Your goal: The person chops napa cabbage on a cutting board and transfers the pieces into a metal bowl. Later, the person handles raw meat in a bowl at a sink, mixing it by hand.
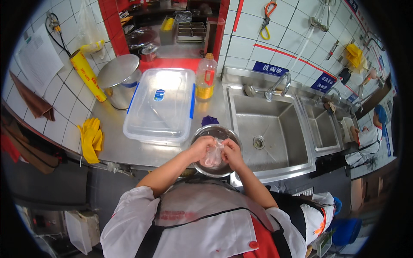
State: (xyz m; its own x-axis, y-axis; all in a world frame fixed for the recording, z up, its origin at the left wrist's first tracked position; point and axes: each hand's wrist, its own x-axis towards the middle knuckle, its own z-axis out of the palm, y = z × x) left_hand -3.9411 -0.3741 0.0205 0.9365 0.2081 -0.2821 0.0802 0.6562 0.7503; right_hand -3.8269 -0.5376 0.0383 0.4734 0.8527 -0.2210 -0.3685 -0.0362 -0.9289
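Note:
Over a round stainless steel bowl [238, 137], my two hands pinch the gathered top of a clear plastic bag [213, 158]. Something pale pink, perhaps raw meat, fills its lower part. My left hand [204, 147] grips the bag's neck from the left side, and my right hand [231, 152] has hold of it on the right. The bowl stands at the counter's front edge, beside the sink. A crumpled dark purple thing [210, 120] lies just behind the bowl's rim; what it is I cannot tell.
Left of the bowl sits a lidded clear plastic storage box [159, 106]. Behind are an oil bottle [206, 79] and a lidded steel pot [118, 72]. Yellow rubber gloves [90, 140] hang at left. Steel sinks [267, 129] run rightward, where two other people [369, 140] are.

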